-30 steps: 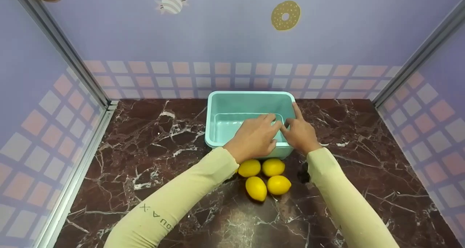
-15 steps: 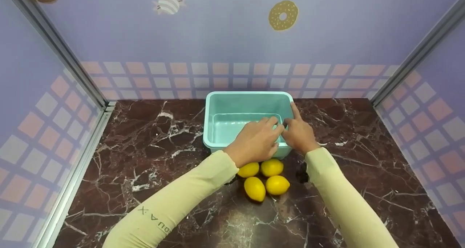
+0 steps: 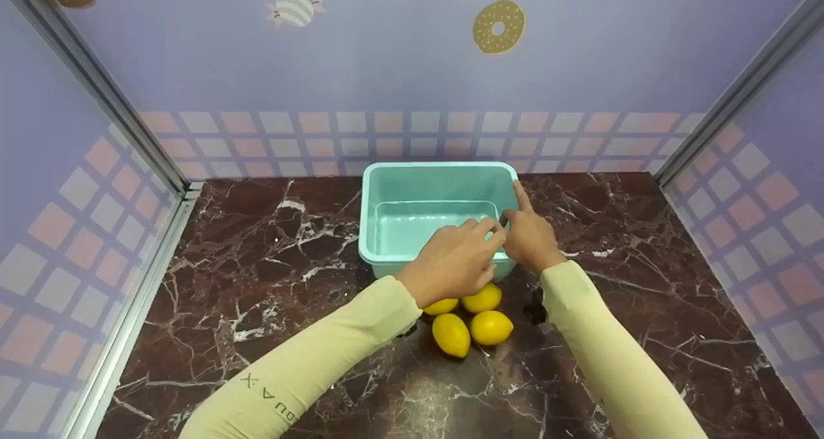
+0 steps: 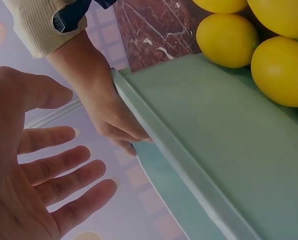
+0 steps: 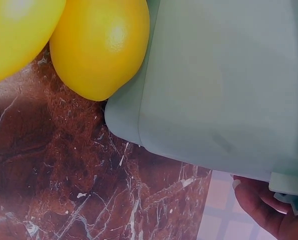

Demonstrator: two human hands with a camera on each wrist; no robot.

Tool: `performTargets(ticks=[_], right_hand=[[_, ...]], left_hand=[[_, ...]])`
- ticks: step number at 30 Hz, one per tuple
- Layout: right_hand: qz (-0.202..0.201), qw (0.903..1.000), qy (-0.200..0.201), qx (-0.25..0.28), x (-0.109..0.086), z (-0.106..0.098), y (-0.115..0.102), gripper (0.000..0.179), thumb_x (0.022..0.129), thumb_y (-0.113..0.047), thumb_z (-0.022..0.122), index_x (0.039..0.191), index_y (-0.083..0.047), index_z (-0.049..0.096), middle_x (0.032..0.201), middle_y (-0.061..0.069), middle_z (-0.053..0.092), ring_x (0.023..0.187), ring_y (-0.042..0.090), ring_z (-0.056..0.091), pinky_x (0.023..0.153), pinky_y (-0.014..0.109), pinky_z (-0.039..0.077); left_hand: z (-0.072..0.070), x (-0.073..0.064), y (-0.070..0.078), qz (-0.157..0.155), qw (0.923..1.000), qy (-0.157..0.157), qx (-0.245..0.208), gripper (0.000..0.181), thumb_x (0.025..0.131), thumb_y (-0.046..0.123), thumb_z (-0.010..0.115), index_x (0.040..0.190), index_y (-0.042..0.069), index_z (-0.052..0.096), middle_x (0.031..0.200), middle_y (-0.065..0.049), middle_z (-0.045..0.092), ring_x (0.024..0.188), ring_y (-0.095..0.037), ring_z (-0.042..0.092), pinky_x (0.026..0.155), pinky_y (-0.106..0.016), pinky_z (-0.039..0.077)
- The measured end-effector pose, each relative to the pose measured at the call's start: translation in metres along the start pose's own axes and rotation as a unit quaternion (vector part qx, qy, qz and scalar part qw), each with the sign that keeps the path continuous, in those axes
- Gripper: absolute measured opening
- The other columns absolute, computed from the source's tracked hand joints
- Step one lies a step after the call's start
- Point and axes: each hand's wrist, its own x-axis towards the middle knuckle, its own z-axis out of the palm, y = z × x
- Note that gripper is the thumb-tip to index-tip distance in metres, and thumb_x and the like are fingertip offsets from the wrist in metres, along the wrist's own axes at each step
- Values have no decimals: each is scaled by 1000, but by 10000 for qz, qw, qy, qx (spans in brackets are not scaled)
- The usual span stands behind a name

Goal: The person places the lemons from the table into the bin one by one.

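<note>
A light teal plastic bin [image 3: 438, 181] stands on the dark marble table, with bare floor visible inside. My right hand [image 3: 532, 238] holds its right front corner, fingers over the rim; in the left wrist view that hand [image 4: 106, 107] hooks over the rim [image 4: 174, 155]. In front of the bin my left hand [image 3: 454, 262] hovers over the near rim, and the left wrist view shows its fingers [image 4: 71, 185] spread with nothing between them. Several yellow lemons [image 3: 492, 327] lie close to the bin's front wall [image 4: 214, 125], some partly hidden by my left hand.
A purple back wall [image 3: 412, 59] with pink and white squares rises just behind the bin. Side panels [image 3: 753, 188] with metal frames bound the table [image 3: 277, 310] left and right.
My left hand has drawn back slightly toward me, covering more of the rear lemons. The right hand, bin and lemons stay put, apart from a small shift of the camera.
</note>
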Motion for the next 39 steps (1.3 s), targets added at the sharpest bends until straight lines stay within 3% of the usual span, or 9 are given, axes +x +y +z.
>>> performTargets(ticks=[10,16,23,31,39], right_hand=[[8,10000,-22,78,2,-3,-2,39,96,-37,52,98,-3,70,163,10,15,77,38,65,71,53,53],[39,9998,-88,175,4,-5,-3,40,97,-38,52,98,-2,69,163,9,13,76,35,64,70,49,52],[91,9994,-93,305,4,-5,-3,40,96,-38,53,104,-2,69,163,9,13,82,35,65,74,49,52],[1,9997,-97,231,3,-4,-2,39,97,-38,53,97,-4,71,163,12,13,76,33,64,66,47,51],[5,9996,-35,280,1,-1,-3,38,96,-37,53,99,-3,70,163,12,13,74,32,63,67,47,50]], left_hand=[[1,-3,4,26,9998,30,-216,34,91,36,59,118,15,58,129,-2,55,96,-17,61,62,-30,56],[2,-2,5,15,9996,-127,-268,29,92,35,59,112,15,57,121,-2,56,90,-17,60,60,-31,55],[4,-5,8,70,9997,1,-218,26,92,35,59,108,15,57,113,-1,57,84,-16,59,57,-31,55],[10,-8,13,146,9995,122,-239,28,92,35,59,113,16,58,115,-1,58,86,-16,60,58,-31,55],[11,-12,14,167,9997,-64,-146,35,93,34,56,123,17,58,121,-3,59,91,-17,62,61,-32,57]])
